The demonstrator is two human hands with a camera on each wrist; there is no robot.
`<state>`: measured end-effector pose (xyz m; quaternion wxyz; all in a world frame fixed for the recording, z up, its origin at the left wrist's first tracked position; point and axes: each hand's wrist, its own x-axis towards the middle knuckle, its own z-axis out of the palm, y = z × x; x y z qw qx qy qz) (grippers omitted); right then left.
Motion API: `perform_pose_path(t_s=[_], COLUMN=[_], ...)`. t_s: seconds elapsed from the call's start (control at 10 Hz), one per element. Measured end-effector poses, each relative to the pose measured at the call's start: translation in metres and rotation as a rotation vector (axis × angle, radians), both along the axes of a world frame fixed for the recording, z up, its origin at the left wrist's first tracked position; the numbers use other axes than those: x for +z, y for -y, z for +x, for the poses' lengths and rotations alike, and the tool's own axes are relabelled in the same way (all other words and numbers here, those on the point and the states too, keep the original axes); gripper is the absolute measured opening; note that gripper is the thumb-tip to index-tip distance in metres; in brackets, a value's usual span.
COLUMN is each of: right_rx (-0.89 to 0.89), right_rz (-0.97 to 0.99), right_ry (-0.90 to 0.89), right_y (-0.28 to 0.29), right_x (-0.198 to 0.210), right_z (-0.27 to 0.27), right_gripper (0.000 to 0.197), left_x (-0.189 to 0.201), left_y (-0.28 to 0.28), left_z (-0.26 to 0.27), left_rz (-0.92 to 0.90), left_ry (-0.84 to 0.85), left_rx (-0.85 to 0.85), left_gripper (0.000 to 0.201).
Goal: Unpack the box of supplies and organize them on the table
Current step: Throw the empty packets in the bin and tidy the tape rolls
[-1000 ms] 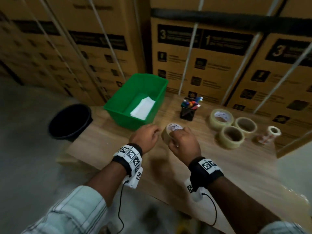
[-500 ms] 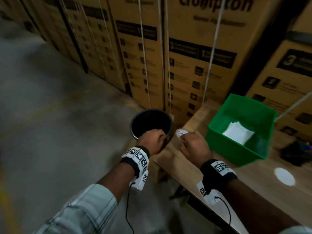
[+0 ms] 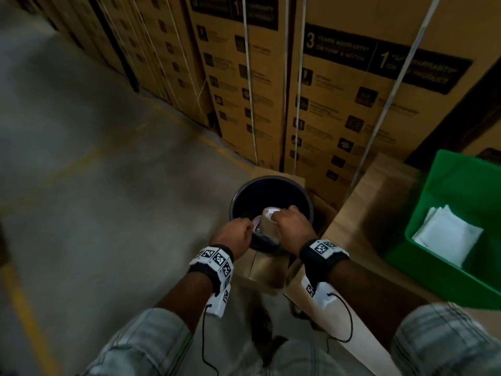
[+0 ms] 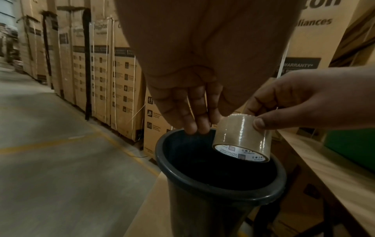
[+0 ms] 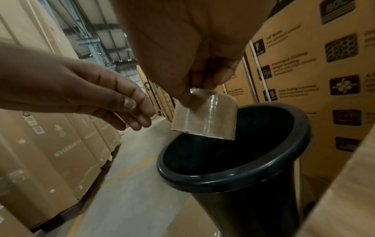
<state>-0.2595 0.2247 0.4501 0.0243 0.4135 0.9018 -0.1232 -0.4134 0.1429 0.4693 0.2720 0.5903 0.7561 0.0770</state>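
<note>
My right hand [image 3: 288, 221] pinches a roll of clear-brown packing tape [image 3: 268, 224] by its edge and holds it over the open mouth of a black bin [image 3: 236, 196]. In the left wrist view the tape roll [image 4: 243, 137] hangs tilted above the bin's rim [image 4: 202, 184]. My left hand [image 3: 238, 232] is just left of the roll, thumb pressed to the fingers on what looks like a thin clear film [image 3: 255, 225]. In the right wrist view the left hand [image 5: 134, 112] is apart from the roll [image 5: 205, 118].
The bin stands on a low cardboard box [image 3: 260, 270] at the left end of the wooden table [image 3: 366, 207]. A green tub [image 3: 447, 283] with white sheets [image 3: 447, 234] sits on the table. Strapped cartons [image 3: 352, 104] wall the back. Bare concrete floor lies to the left.
I have turned left from the table. Both hands carried the tape roll from above the tabletop to over the black bin, and the left hand has drawn slightly off the roll.
</note>
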Motion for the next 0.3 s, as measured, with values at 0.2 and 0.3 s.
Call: perform_pose_path(t_s=[0.2,0.3], right_rx=[0.005,0.016], right_rz=[-0.002,0.013], right_ry=[0.045,0.052], right_y=[-0.023,-0.024], right_x=[-0.016,-0.021], right_z=[-0.015,-0.009], right_gripper=[0.022,0.028], left_x=[-0.011,-0.013], left_y=[-0.025,-0.027], left_z=[-0.014,-0.016], left_rz=[-0.011,0.02], left_ry=[0.028,0.028], left_rx=[-0.016,-0.026], left_gripper=[0.031,0.025])
